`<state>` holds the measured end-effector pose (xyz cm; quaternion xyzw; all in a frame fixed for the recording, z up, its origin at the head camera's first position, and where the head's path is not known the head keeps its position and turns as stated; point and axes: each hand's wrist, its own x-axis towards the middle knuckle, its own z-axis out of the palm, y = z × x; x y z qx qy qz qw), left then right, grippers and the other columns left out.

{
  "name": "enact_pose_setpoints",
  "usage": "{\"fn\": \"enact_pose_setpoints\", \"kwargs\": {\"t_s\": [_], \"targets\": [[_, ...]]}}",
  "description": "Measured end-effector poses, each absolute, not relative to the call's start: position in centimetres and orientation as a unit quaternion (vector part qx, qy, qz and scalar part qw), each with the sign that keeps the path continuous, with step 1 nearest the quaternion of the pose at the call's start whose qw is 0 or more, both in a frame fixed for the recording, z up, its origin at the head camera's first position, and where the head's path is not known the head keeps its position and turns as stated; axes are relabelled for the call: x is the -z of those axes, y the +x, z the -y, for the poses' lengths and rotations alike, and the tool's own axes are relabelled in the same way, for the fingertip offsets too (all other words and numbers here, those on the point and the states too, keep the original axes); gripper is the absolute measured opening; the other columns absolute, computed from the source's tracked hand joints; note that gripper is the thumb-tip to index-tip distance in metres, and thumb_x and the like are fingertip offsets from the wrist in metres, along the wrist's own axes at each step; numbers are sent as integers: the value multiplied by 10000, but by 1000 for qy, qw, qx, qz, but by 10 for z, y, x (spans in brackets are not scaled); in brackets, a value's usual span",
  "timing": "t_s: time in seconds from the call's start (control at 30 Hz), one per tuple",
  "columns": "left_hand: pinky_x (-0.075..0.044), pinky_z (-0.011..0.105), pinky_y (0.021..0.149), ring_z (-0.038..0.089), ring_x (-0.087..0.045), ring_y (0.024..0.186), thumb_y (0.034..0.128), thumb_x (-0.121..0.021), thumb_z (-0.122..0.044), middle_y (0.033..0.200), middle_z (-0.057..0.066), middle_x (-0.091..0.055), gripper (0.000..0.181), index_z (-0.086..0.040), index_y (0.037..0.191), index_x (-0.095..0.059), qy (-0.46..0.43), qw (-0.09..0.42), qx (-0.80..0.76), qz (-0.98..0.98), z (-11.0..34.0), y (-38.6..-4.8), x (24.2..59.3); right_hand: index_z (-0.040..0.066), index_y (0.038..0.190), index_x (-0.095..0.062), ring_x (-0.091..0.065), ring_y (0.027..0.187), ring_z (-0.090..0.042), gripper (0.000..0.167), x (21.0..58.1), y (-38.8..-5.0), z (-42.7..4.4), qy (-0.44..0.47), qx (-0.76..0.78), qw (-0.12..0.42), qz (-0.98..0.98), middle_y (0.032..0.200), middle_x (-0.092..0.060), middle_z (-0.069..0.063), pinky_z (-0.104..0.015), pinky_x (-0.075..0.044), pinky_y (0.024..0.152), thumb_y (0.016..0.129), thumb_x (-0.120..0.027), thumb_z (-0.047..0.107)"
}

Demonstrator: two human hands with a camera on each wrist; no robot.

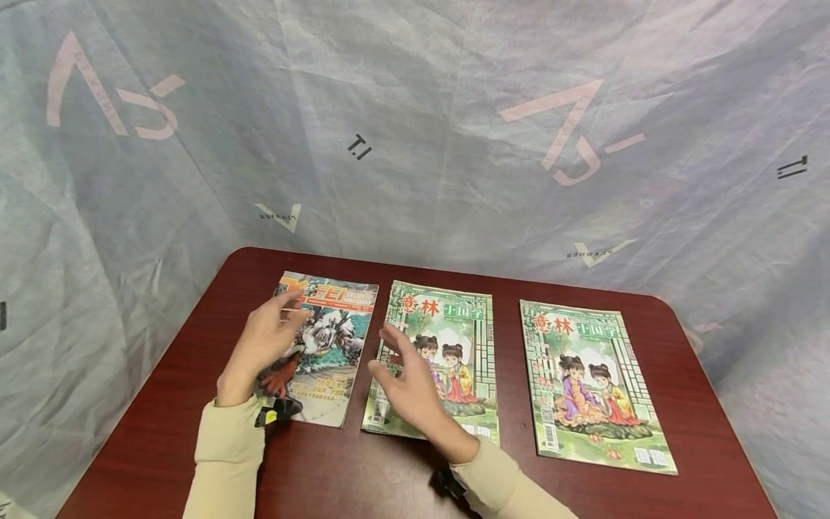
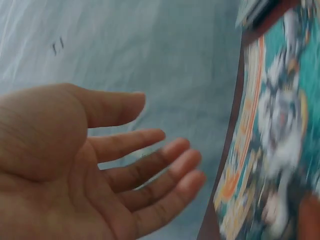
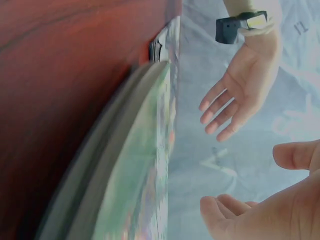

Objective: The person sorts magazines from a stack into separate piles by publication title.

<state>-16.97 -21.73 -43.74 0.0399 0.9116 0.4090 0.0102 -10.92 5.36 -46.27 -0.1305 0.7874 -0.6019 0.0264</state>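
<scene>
My left hand [image 1: 271, 339] hovers over the left edge of a magazine [image 1: 327, 346] with an orange title and a white beast on its cover. In the left wrist view, that hand [image 2: 120, 165] has its fingers loosely extended and holds nothing. Over the left part of the middle green magazine [image 1: 476, 339] hangs my right hand [image 1: 415, 382], thumb and fingers apart. The right wrist view shows this hand [image 3: 265, 200] beside the green magazine pile [image 3: 135, 165], without contact, and the left hand [image 3: 245, 82] beyond it.
Another green magazine [image 1: 593, 389] with the same cover lies at the right of the dark red table [image 1: 311, 476]. A grey printed cloth [image 1: 421, 130] hangs behind and around the table. Black wrist devices [image 1: 279, 411] sit at both sleeves.
</scene>
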Motion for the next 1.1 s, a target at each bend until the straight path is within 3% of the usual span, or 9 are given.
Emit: {"fn": "enact_pose_setpoints", "kwargs": {"t_s": [0.2, 0.4, 0.77, 1.1], "targets": [[-572, 616, 985, 460, -693, 1217, 1147, -613, -140, 1374, 265, -694, 466, 20, 1583, -567, 78, -6, -439, -895, 185, -172, 438, -16, 1651, -462, -596, 1395, -532, 653, 460, -107, -77, -109, 617, -19, -780, 1581, -591, -260, -656, -494, 1159, 1057, -720, 68], [-580, 580, 1043, 409, -689, 1228, 1134, -642, -115, 1386, 262, -685, 458, 10, 1571, -586, 99, -9, -476, -874, 161, -169, 443, 2, 1637, -495, -610, 1397, -483, 635, 460, -105, -102, -98, 607, -60, -786, 1542, -639, -223, -628, -478, 1185, 1046, -728, 18], [-614, 531, 967, 395, -696, 1174, 1115, -674, -101, 1348, 264, -662, 486, 39, 1569, -573, 116, 20, -474, -872, 125, -166, 452, -12, 1617, -518, -639, 1373, -427, 653, 458, -103, -153, -35, 590, -94, -801, 1483, -664, -253, -623, -495, 1163, 1008, -747, -66], [-609, 517, 897, 348, -698, 1103, 1098, -695, -102, 1278, 198, -672, 490, 10, 1564, -594, 95, 31, -467, -878, 112, -164, 459, -54, 1617, -489, -614, 1379, -451, 671, 466, -109, -173, -4, 592, -84, -801, 1462, -637, -299, -600, -480, 1182, 997, -745, -96]]}}
